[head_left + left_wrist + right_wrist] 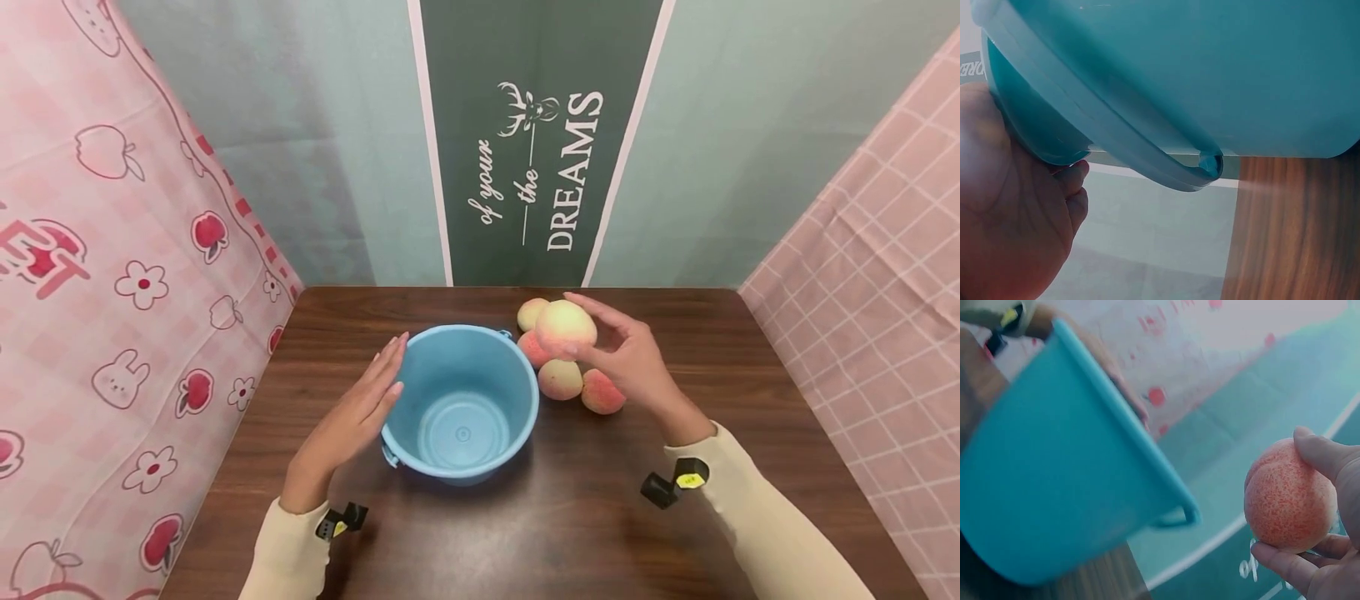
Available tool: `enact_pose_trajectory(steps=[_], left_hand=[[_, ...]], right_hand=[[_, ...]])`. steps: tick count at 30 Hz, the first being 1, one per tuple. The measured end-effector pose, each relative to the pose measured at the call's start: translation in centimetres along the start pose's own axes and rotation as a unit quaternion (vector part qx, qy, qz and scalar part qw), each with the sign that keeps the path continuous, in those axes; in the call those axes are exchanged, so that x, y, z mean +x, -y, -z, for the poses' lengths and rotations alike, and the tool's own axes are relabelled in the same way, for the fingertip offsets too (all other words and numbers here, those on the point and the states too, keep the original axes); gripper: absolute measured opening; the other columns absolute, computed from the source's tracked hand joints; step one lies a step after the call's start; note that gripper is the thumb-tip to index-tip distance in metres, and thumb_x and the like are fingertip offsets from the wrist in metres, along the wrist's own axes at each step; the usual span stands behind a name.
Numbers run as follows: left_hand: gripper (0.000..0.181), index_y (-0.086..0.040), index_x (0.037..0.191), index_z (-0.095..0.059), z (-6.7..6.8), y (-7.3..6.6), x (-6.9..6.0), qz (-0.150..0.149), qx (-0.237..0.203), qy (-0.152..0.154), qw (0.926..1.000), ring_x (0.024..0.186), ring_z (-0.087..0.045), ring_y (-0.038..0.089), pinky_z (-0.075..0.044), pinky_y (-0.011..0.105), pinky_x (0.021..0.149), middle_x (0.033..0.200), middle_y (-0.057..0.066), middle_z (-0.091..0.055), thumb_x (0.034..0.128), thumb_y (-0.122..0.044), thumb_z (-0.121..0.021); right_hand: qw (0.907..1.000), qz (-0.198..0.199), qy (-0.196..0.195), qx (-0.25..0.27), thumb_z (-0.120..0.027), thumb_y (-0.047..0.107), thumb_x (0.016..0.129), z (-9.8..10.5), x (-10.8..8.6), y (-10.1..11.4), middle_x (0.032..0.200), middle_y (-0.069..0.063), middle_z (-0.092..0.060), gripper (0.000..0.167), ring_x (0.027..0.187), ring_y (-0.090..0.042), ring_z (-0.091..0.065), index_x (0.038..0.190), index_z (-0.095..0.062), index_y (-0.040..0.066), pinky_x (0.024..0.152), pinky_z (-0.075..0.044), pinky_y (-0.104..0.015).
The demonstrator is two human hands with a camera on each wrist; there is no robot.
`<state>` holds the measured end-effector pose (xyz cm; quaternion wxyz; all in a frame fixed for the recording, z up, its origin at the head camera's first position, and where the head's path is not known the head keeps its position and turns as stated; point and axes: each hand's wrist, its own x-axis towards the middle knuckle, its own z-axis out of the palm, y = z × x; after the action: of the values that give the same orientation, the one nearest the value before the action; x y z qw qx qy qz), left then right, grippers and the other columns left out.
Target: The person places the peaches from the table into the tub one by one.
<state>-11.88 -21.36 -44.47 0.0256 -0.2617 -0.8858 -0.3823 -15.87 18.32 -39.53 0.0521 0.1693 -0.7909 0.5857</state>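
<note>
A blue bucket (462, 417) stands upright on the table with nothing inside. My left hand (352, 412) rests its extended fingers against the bucket's left rim; the left wrist view shows that hand (1010, 200) beside the rim and the bucket's handle (1104, 125). Right of the bucket, my right hand (633, 358) holds a peach (566, 327) between thumb and fingers, raised above the other peaches. The right wrist view shows the held peach (1288, 497), reddish and speckled, in the right hand's fingers. On the table below lie several peaches, among them a yellowish-red one (560, 380) and a redder one (603, 392).
The dark wooden table (600, 517) ends at a green and grey cloth backdrop (337, 167). A pink printed cloth (150, 358) hangs at the left and a pink checked cloth (870, 292) at the right.
</note>
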Motion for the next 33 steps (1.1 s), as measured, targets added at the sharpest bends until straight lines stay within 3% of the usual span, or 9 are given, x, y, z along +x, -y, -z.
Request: enact_pose_trajectory(steps=[4,9,14,21,24,29,33], left_hand=[[0.066,-0.018,0.164,-0.013,-0.1,0.0,-0.2,0.004,0.007,0.003,1.0,0.156,-0.007,0.019,-0.018,0.058,0.121,0.17,-0.002,-0.012,0.1074,-0.017,-0.047],[0.066,-0.018,0.164,-0.013,-0.4,-0.1,-0.4,0.004,0.006,0.008,0.9999,0.156,-0.009,0.024,-0.02,0.059,0.119,0.17,-0.002,-0.011,0.1076,-0.018,-0.047],[0.063,-0.02,0.164,-0.013,-0.4,-0.2,-0.1,0.003,0.01,0.01,0.9999,0.156,-0.008,0.021,-0.021,0.058,0.12,0.17,-0.004,-0.01,0.1095,-0.028,-0.044],[0.065,-0.019,0.164,-0.013,-0.4,-0.3,-0.1,0.007,0.013,0.008,0.9999,0.156,-0.008,0.022,-0.022,0.059,0.119,0.17,-0.003,-0.011,0.1088,-0.025,-0.046],[0.064,-0.019,0.164,-0.013,-0.5,-0.4,0.0,0.008,0.013,0.007,0.9999,0.156,-0.009,0.023,-0.022,0.059,0.119,0.17,-0.005,-0.01,0.1092,-0.028,-0.044],[0.065,-0.019,0.164,-0.012,-0.5,-0.7,0.1,0.009,0.016,0.009,0.9998,0.156,-0.007,0.02,-0.021,0.059,0.119,0.17,-0.004,-0.01,0.1086,-0.024,-0.046],[0.065,-0.018,0.164,-0.012,-0.5,-0.7,0.2,0.009,0.013,0.007,0.9998,0.156,-0.006,0.019,-0.019,0.057,0.121,0.17,-0.004,-0.009,0.1084,-0.021,-0.046]], right_hand=[[0.9981,0.013,0.039,0.045,-0.085,0.007,0.082,-1.9,-0.6,1.5,0.141,-0.003,-0.061,0.068,0.116,-0.024,-0.059,0.144,-0.059,0.015,0.091,-0.055,-0.028],[0.9955,0.01,0.079,0.05,-0.088,0.009,0.08,-3.7,-1.5,2.3,0.131,-0.004,-0.058,0.068,0.108,-0.027,-0.062,0.142,-0.062,0.019,0.088,-0.059,-0.034],[0.9888,-0.008,0.117,0.092,-0.086,0.007,0.082,-5.0,-2.0,2.7,0.14,-0.004,-0.055,0.068,0.099,-0.031,-0.07,0.144,-0.06,0.017,0.086,-0.06,-0.038],[0.989,-0.005,0.137,0.056,-0.089,0.016,0.079,-6.3,-1.9,2.8,0.138,0.003,-0.057,0.07,0.091,-0.025,-0.069,0.142,-0.061,0.028,0.079,-0.059,-0.033],[0.9896,0.004,0.142,0.024,-0.09,0.021,0.078,-6.7,-2.0,2.7,0.135,0.007,-0.059,0.07,0.097,-0.021,-0.065,0.141,-0.062,0.03,0.078,-0.058,-0.033],[0.989,0.013,0.146,-0.02,-0.09,0.031,0.077,-7.0,-2.1,2.7,0.136,0.016,-0.061,0.069,0.123,-0.014,-0.055,0.14,-0.061,0.036,0.09,-0.057,-0.039],[0.9899,0.019,0.14,-0.005,-0.088,0.028,0.081,-7.1,-1.9,2.5,0.138,0.009,-0.062,0.064,0.129,-0.013,-0.054,0.14,-0.063,0.028,0.097,-0.055,-0.039]])
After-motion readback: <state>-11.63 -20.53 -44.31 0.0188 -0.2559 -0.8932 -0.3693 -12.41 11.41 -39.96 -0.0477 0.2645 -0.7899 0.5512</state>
